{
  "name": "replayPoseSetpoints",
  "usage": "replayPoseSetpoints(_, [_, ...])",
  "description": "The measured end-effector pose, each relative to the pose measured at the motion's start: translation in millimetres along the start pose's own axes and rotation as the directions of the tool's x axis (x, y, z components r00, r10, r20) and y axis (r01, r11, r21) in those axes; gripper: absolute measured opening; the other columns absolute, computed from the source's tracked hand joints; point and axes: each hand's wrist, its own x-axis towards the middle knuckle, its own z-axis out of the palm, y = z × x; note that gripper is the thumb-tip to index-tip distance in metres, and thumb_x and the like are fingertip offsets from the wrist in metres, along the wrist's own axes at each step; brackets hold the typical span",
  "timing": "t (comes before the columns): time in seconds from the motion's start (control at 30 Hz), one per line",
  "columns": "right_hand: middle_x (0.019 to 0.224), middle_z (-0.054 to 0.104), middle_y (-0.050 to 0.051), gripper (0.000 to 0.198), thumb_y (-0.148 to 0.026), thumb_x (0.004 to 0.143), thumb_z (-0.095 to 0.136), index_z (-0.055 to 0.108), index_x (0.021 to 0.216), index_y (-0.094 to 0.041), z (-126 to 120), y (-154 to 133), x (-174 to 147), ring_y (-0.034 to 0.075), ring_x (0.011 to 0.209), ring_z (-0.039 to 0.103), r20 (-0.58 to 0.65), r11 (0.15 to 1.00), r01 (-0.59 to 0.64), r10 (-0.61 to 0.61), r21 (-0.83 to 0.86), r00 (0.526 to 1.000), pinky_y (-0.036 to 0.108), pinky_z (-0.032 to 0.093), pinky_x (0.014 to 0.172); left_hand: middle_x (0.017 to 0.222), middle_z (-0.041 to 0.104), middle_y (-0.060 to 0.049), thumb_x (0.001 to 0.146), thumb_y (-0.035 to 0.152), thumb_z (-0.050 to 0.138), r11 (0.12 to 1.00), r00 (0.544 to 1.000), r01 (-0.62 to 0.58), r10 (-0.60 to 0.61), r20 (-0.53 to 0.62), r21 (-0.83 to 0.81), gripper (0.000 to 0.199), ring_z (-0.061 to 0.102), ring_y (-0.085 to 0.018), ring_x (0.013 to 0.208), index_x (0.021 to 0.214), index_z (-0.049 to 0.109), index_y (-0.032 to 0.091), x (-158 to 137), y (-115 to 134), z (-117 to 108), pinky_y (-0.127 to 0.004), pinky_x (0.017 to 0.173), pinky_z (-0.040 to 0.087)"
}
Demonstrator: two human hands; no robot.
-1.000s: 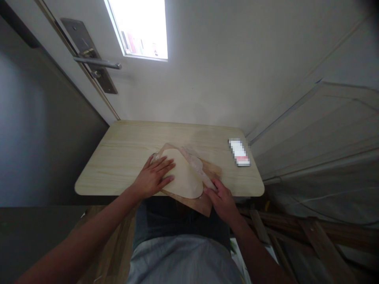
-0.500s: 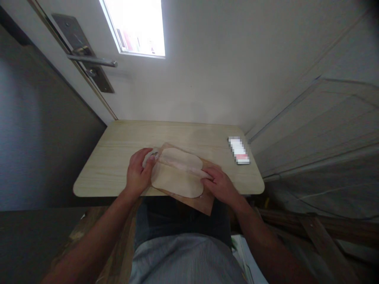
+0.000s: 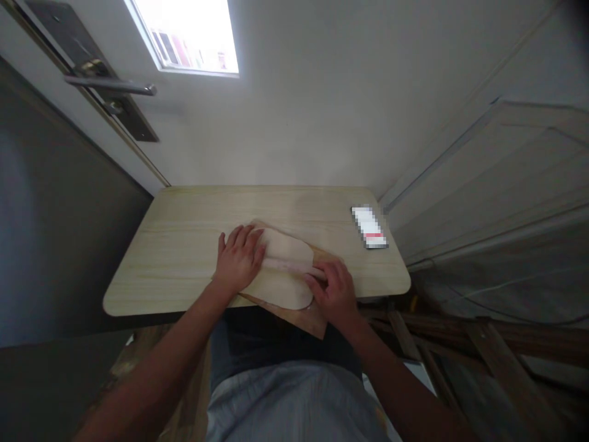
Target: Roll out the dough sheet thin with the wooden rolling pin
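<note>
A pale flattened sheet of dough [image 3: 280, 290] lies on a thin brown board [image 3: 306, 320], whose front corner juts past the table's front edge. Across the dough runs a pale rolling pin [image 3: 289, 266], hard to tell apart from it in colour. My right hand [image 3: 335, 288] is closed around the pin's right end. My left hand [image 3: 239, 255] rests palm down over the left end of the dough, fingers stretched out. It covers the pin's left end, so whether it touches the pin cannot be seen.
The light wood table [image 3: 175, 245] stands against a white door with a metal handle [image 3: 113, 85] and a bright window [image 3: 193, 37]. A phone [image 3: 369, 227] with a blurred screen lies at the table's right. Wooden bars [image 3: 488, 347] stand low on the right.
My left hand has let go of a whitish thing at the dough's left end and moved right, now flat over the dough. My right hand keeps its hold. The view has shifted slightly.
</note>
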Motion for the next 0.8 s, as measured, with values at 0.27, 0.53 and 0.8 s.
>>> replayPoseSetpoints(0.27, [0.103, 0.064, 0.01, 0.026, -0.041, 0.096, 0.056, 0.068, 0.103, -0.02, 12, -2, -7, 0.026, 0.103, 0.057, -0.117, 0.998, -0.054, 0.058, 0.034, 0.991, 0.043, 0.044, 0.093, 0.155, 0.046, -0.011, 0.101, 0.05, 0.033, 0.999, 0.993, -0.04, 0.037, 0.11, 0.024, 0.053, 0.038, -0.033, 0.144, 0.146, 0.048, 0.026, 29, 3, 0, -0.063, 0.115, 0.027])
replayPoseSetpoints(0.53, [0.107, 0.063, 0.01, 0.025, -0.036, 0.098, 0.053, 0.072, 0.108, -0.023, 12, 1, -8, 0.024, 0.104, 0.059, -0.153, 0.995, -0.073, 0.084, 0.074, 0.985, 0.043, 0.048, 0.094, 0.156, 0.045, -0.009, 0.101, 0.058, 0.03, 0.992, 0.982, -0.122, 0.122, 0.141, -0.009, 0.058, 0.037, -0.032, 0.144, 0.15, 0.043, 0.03, 58, 2, 12, -0.064, 0.117, 0.022])
replayPoseSetpoints(0.8, [0.103, 0.065, 0.01, 0.029, -0.033, 0.1, 0.047, 0.074, 0.105, -0.022, 10, -1, -7, 0.024, 0.102, 0.06, -0.145, 0.993, -0.098, 0.107, 0.069, 0.984, 0.042, 0.048, 0.093, 0.146, 0.054, -0.012, 0.101, 0.056, 0.034, 0.989, 0.989, -0.116, 0.123, 0.086, -0.09, 0.055, 0.045, -0.031, 0.136, 0.141, 0.052, 0.024, 100, 18, 23, -0.056, 0.116, 0.027])
